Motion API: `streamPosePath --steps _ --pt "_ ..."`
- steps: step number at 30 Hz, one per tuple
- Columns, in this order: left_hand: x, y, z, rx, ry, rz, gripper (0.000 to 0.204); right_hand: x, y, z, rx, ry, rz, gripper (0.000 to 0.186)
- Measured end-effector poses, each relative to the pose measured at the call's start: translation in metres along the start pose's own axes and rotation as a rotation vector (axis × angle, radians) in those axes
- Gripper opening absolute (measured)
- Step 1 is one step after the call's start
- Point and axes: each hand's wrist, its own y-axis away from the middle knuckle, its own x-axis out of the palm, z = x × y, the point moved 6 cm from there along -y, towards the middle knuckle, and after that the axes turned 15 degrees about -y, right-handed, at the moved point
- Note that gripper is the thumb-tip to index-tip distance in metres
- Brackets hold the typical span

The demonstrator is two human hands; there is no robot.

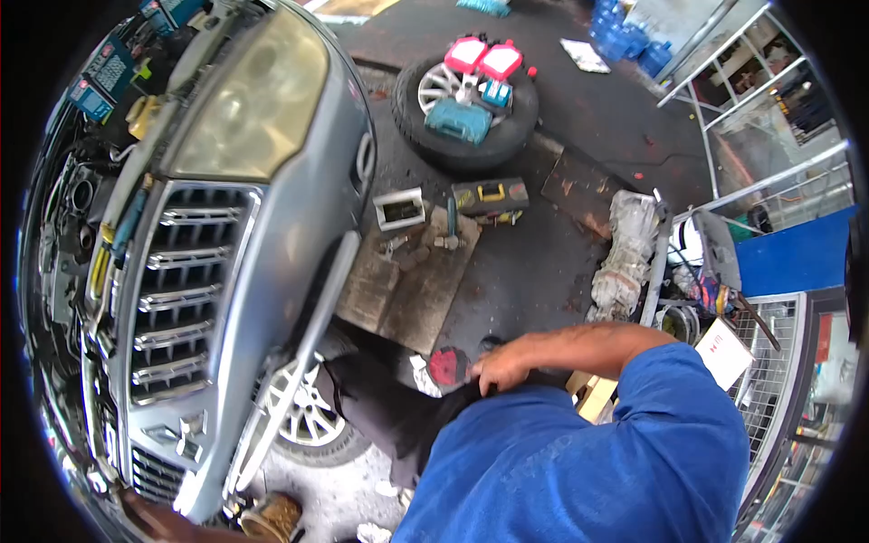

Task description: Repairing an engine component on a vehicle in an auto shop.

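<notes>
Right hand (501, 368) resting at waist of blue shirt (561, 462), fingers curled beside small red-and-black object (447, 366); grasp impossible to tell. Left hand not visible. Nearby: silver car bumper (272, 271), flat brown cardboard sheet (407, 281).

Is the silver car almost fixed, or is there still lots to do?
Still lots, it seems. Done: the hood is open on the silver car, and a spare wheel lies on the floor with tool cases on top. In hand: the right hand rests at the person's waist by a red-and-white rag; the left hand is out of view. Left: tools still lie scattered on the cardboard.
</notes>
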Motion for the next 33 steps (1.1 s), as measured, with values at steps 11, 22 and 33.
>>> streamPosePath --steps 11,22,33 --pt "-0.076 -0.023 -0.398 -0.373 1.231 1.038 0.028 0.009 0.179 -0.033 0.401 -0.283 -0.036 0.041" --pt "-0.14 0.07 -0.596 0.303 1.31 1.595 0.045 0.051 0.274 -0.083 0.567 -0.535 -0.027 0.044" --pt "-0.119 0.069 -0.733 0.911 1.207 1.699 0.038 0.012 0.326 -0.17 0.45 -1.561 -0.785 0.011"
